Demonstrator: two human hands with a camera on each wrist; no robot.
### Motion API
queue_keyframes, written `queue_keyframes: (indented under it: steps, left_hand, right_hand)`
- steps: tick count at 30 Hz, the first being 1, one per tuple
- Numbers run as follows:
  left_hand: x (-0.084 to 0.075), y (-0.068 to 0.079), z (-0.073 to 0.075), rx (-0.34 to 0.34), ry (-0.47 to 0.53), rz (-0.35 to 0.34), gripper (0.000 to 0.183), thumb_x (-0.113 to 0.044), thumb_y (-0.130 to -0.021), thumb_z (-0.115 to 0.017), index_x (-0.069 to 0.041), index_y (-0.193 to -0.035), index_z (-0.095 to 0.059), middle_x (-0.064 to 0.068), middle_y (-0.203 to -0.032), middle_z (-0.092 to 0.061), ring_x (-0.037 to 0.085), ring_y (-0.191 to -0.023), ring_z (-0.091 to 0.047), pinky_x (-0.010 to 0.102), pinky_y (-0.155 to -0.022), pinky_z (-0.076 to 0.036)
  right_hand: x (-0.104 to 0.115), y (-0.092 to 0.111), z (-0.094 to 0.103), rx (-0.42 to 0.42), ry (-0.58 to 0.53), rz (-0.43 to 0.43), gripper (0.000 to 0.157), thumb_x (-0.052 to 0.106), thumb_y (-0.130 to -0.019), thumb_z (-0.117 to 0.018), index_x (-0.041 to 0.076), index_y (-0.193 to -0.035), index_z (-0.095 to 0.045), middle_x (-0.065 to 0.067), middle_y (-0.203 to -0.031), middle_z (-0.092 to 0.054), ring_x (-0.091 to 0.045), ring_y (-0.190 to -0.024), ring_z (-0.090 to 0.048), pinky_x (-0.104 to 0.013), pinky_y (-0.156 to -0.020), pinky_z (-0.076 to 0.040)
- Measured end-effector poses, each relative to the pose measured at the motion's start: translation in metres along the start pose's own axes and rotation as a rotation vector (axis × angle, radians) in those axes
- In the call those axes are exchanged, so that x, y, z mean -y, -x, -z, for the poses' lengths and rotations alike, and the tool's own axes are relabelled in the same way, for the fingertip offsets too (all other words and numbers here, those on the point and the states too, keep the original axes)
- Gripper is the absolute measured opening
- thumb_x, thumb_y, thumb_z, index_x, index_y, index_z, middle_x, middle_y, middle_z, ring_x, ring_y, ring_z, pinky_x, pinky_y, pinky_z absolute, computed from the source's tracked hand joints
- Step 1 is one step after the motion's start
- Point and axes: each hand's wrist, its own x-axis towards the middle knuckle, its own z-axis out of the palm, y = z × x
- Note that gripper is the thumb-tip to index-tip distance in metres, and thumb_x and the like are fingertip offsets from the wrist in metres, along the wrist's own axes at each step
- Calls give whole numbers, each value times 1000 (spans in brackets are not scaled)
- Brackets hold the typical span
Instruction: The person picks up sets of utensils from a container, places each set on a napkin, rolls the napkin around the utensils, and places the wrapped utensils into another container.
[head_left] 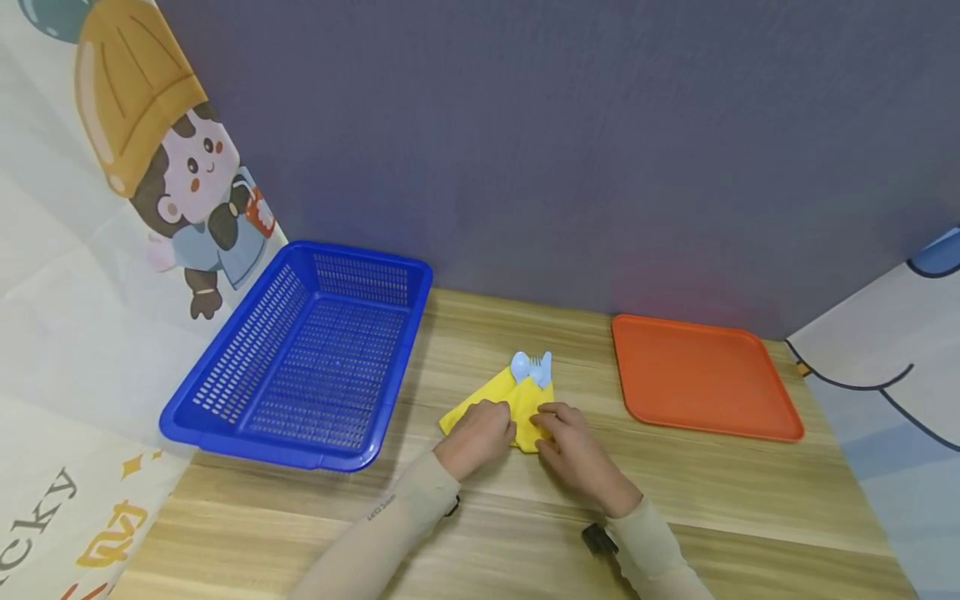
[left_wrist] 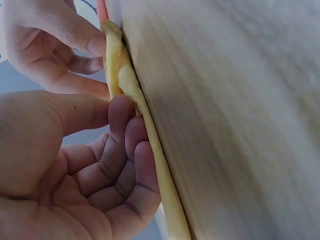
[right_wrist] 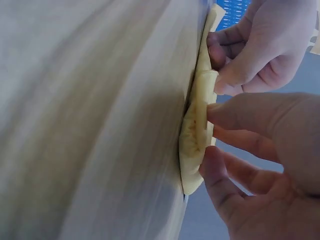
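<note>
Between the two hands, in the head view, a yellow cloth [head_left: 525,404] lies on the wood-look counter [head_left: 525,525], folded over a spoon [head_left: 520,365], a fork [head_left: 536,369] and a knife [head_left: 547,367]. Their pale blue ends poke out just beyond the fingertips; the covered parts cannot be seen. The left hand [head_left: 477,437] holds the near side of the cloth, and the right hand [head_left: 573,454] rests its fingertips on the other side. Well to the left of the hands is a blue basket [head_left: 262,448]; an orange tray [head_left: 705,375] lies to their right and a little beyond.

In the left wrist view, the left thumb meets the curled forefinger at the cloth, pinching it low beside the counter. The right hand touches the cloth just past that pinch.

In the right wrist view, the right thumb and fingers stand a little apart, gently bent, their tips on the creased layers; whether they grip anything is hard to tell.

The cloth looks soft, light and easily unfolded; the cutlery seems stiff, smooth, perhaps plastic, and liable to slide inside. The surest hold is probably across the overlapped folds between the hands, squeezing cloth and handles together, rather than by the loose corner.
</note>
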Motion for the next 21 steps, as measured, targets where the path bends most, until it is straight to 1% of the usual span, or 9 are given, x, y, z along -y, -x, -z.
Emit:
queue_keyframes:
  steps: [5, 9, 11, 13, 15, 17, 21]
  left_hand:
    - [-1, 0, 1, -4, -4, 8, 26, -11, -95, -61, -11, -70, -54, -3, -58, -44, 10, -49, -41, 24, -42, -38]
    - [-2, 1, 1, 1, -11, 22, 24, -11, -96, -61, -9, -72, -56, -2, -59, -46, 10, -49, -42, 24, -43, -39]
    - [-2, 2, 1, 8, -32, 40, 23, -14, -97, -61, -9, -74, -57, -1, -60, -47, 10, -50, -42, 25, -43, -39]
    - [-2, 3, 1, 2, -72, 55, 24, -19, -98, -61, -9, -77, -58, -1, -60, -48, 11, -50, -44, 26, -44, -40]
    - [-1, 5, 1, -9, -107, 65, 25, -23, -98, -63, -8, -78, -58, -1, -61, -49, 12, -51, -45, 27, -44, -41]
    - [-1, 6, 2, -30, -137, 66, 26, -26, -97, -65, -8, -80, -59, 0, -61, -49, 13, -52, -46, 29, -44, -41]
    - [1, 7, 2, -56, -155, 62, 24, -27, -96, -68, -7, -83, -60, 1, -62, -50, 15, -53, -49, 31, -44, -41]
  right_hand:
    - [0, -3, 2, 62, 30, 9, 34, 3, -86, -76, -7, -117, -66, -23, -123, -60, -39, -110, -56, -49, -93, -49]
    - [0, -5, 3, 96, 38, 14, 35, 4, -87, -75, -8, -119, -65, -24, -124, -60, -39, -111, -56, -49, -94, -48]
    - [0, -6, 4, 102, 35, 22, 35, 3, -87, -75, -9, -119, -65, -24, -124, -60, -38, -110, -56, -49, -93, -49]
    - [0, -6, 4, 106, 30, 26, 35, 3, -87, -76, -8, -118, -65, -23, -123, -61, -38, -109, -56, -49, -92, -49]
    - [0, -7, 5, 108, 22, 26, 36, 4, -87, -76, -6, -119, -66, -23, -123, -61, -37, -109, -56, -48, -92, -49]
    - [-1, -6, 5, 109, 19, 27, 36, 3, -87, -75, -2, -121, -67, -21, -123, -61, -36, -108, -56, -48, -91, -50]
    - [-2, -5, 5, 108, 48, 63, 38, 0, -87, -72, 8, -124, -70, -20, -123, -60, -35, -107, -56, -47, -88, -51]
